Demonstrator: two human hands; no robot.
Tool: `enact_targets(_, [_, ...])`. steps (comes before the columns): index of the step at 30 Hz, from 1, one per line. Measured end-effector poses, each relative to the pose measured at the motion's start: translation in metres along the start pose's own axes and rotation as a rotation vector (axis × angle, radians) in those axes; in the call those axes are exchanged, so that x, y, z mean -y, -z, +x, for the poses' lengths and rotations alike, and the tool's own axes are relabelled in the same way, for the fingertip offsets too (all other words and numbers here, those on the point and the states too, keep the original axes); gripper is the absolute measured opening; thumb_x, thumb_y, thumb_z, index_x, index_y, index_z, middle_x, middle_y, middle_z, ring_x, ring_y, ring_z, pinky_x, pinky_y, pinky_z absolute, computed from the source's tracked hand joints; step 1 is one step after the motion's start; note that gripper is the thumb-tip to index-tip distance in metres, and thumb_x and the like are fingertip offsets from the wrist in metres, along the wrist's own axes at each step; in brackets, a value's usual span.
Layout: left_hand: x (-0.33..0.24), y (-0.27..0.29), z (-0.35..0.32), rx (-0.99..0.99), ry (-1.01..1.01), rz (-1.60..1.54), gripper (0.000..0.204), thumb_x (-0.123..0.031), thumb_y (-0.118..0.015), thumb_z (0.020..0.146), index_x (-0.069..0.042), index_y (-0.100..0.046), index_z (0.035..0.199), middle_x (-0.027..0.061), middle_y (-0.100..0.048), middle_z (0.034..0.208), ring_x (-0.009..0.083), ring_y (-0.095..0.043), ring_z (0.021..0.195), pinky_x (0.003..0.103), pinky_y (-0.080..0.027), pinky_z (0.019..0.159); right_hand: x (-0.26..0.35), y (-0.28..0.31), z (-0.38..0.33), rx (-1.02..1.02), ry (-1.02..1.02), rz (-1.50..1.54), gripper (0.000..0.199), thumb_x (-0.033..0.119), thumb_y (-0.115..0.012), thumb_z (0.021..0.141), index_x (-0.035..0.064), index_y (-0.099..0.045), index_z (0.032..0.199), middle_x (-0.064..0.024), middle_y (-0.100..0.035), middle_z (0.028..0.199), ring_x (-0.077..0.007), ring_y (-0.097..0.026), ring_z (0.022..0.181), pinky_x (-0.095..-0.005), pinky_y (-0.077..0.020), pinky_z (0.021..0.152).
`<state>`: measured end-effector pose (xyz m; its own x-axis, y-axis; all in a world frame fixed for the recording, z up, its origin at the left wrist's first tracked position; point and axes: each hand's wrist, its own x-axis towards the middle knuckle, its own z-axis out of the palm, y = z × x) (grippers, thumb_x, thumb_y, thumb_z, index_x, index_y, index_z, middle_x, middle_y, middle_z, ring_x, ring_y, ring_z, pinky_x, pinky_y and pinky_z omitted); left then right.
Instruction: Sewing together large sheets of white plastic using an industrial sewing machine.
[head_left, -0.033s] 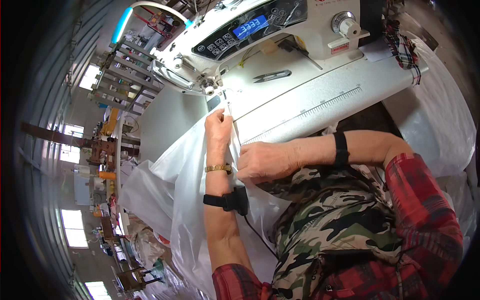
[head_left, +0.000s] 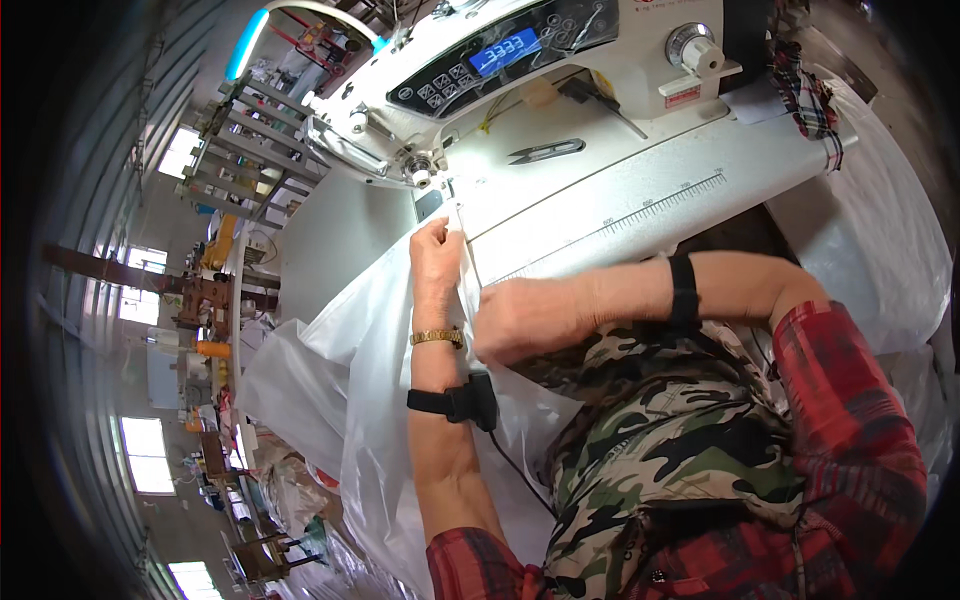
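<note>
A thin, shiny white translucent sheet [head_left: 372, 330] runs up to the needle area of a white sewing machine [head_left: 560, 62] and hangs down toward me. Close in front of the presser foot [head_left: 447, 190], my left hand [head_left: 436, 255] is closed in a pinch on the sheet's narrow edge. My right hand [head_left: 525, 318] is closed lower along that same edge, by the front of the machine bed [head_left: 600, 245]; its fingertips are mostly hidden and slightly blurred. The edge strip passes between both hands.
Thread snips [head_left: 546, 152] lie on the bed under the machine arm. A lit lamp [head_left: 247, 46] curves over the left end. Plaid cloth [head_left: 805, 100] hangs at the right, beside more translucent sheeting [head_left: 890, 200]. A black cable [head_left: 515, 462] trails from my left wrist strap.
My right hand has shifted very slightly and its knuckles have turned a little. The left hand stays in place on the sheet's edge.
</note>
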<state>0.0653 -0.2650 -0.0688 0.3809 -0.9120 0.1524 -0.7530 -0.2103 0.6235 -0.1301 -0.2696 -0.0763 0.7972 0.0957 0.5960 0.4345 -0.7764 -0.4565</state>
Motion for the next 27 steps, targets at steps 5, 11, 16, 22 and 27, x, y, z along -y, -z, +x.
enact_targets(5, [-0.004,-0.002,-0.010,0.101,0.117,-0.818,0.021,0.000,-0.059,0.087,0.010,-0.062,0.106,0.0060,-0.066,0.089,0.0104,-0.060,0.076,0.024,-0.050,0.068,-0.052,0.053,0.033,-0.255,-0.477,-0.208,0.029,0.021,-0.065,0.086,0.0023,-0.054,0.106,-0.0185,-0.066,0.086,-0.0354,-0.066,0.079,-0.0444,-0.0509,0.073])
enact_targets(11, [0.003,-0.001,-0.004,0.136,0.258,-0.930,0.032,0.001,-0.055,0.088,0.012,-0.058,0.118,0.0098,-0.067,0.097,0.0145,-0.065,0.082,0.025,-0.051,0.073,-0.115,0.042,0.039,-0.134,-0.556,-0.541,0.020,0.013,-0.059,0.086,0.0008,-0.061,0.102,-0.0202,-0.068,0.088,-0.0377,-0.067,0.088,-0.0476,-0.0519,0.079])
enact_targets(16, [0.002,0.002,-0.007,0.183,0.287,-1.008,0.033,0.001,-0.053,0.088,0.012,-0.058,0.119,0.0099,-0.068,0.095,0.0151,-0.065,0.079,0.026,-0.052,0.071,-0.120,0.039,0.038,-0.200,-0.518,-0.438,0.016,0.017,-0.059,0.088,0.0051,-0.068,0.092,-0.0180,-0.068,0.089,-0.0352,-0.067,0.089,-0.0455,-0.0518,0.080])
enact_targets(22, [-0.009,-0.004,-0.013,0.095,0.305,-0.890,0.032,0.001,-0.054,0.085,0.012,-0.061,0.115,0.0067,-0.066,0.089,0.0113,-0.062,0.071,0.024,-0.050,0.065,-0.133,0.051,0.039,-0.069,-0.513,-0.345,0.020,0.025,-0.055,0.093,0.0111,-0.068,0.099,-0.0138,-0.068,0.091,-0.0328,-0.065,0.093,-0.0473,-0.0480,0.084])
enact_targets(27, [-0.004,-0.011,-0.016,0.076,0.204,-0.653,0.034,-0.001,-0.054,0.084,0.009,-0.064,0.114,0.0024,-0.064,0.082,0.0062,-0.056,0.066,0.022,-0.046,0.060,-0.131,0.063,0.046,0.227,-0.442,-0.524,0.022,0.025,-0.048,0.097,0.0096,-0.062,0.103,-0.0141,-0.067,0.090,-0.0338,-0.063,0.099,-0.0507,-0.0451,0.086])
